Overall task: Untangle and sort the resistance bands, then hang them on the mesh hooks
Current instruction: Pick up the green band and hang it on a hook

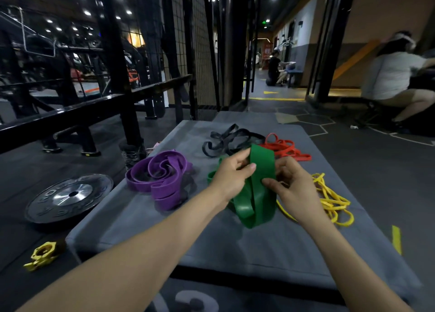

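Green band over mat centre, lifted; left hand and right hand both pinch its folds, fingers curled. Likely light, floppy, stretchy, grippy rubber; best held at loop top. Purple bands left of green, black bands and red bands beyond, yellow bands right. No containers; mesh beyond mat, hooks not discernible.

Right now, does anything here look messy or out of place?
Yes. The purple bands, black bands, red bands and yellow bands lie in tangled heaps on the grey mat. On the floor left of the mat, a weight plate and yellow collar lie loose.
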The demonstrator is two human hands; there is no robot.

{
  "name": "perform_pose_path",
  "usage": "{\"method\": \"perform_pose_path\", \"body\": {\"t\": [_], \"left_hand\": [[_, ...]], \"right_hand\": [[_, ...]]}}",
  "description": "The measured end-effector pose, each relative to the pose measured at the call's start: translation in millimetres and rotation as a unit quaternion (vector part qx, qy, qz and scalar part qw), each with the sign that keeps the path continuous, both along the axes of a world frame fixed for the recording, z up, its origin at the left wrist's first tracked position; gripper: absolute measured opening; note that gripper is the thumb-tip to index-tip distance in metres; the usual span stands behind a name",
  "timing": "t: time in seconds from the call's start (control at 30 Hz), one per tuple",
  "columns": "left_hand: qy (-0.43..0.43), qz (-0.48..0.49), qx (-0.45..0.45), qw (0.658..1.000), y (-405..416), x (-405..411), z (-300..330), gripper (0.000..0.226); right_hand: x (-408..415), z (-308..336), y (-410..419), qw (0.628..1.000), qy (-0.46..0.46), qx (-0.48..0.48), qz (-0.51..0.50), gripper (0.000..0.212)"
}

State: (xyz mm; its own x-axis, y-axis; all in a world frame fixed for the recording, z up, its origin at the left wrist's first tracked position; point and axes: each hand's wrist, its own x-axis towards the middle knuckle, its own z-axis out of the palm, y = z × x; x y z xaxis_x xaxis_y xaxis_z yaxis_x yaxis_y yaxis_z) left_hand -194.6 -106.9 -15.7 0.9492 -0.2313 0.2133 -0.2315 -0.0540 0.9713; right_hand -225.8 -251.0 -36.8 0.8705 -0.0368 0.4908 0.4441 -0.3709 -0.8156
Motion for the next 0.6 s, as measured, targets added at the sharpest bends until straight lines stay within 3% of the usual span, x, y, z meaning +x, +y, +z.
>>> {"method": "perform_pose_path", "body": {"t": [0.2, 0.3, 0.37, 0.47, 0.53, 0.6], "left_hand": [[0.072, 0.037, -0.015, 0.997, 47, -22, -9, 0.034], [0.074, 0.05, -0.021, 0.996, 67, -32, -5, 0.017], [0.07, 0.053, -0.009, 0.996, 79, -36, 1, 0.021], [0.061, 0.066, 0.01, 0.996, 95, -40, 15, 0.038], [0.045, 0.065, 0.033, 0.996, 103, -45, 25, 0.037], [0.036, 0.055, 0.023, 0.998, 110, -49, 31, 0.039]], "right_hand": [[-8, -14, 43, 0.997, 0.03, -0.068, 0.037, 0.028], [-20, -25, 62, 0.991, 0.03, -0.101, 0.083, 0.015], [-27, -27, 67, 0.988, 0.042, -0.121, 0.089, 0.031], [-23, -18, 61, 0.99, 0.043, -0.132, 0.02, 0.024], [-15, -10, 58, 0.984, 0.05, -0.165, -0.036, 0.017], [-9, -2, 60, 0.975, 0.077, -0.195, -0.075, 0.026]]}}
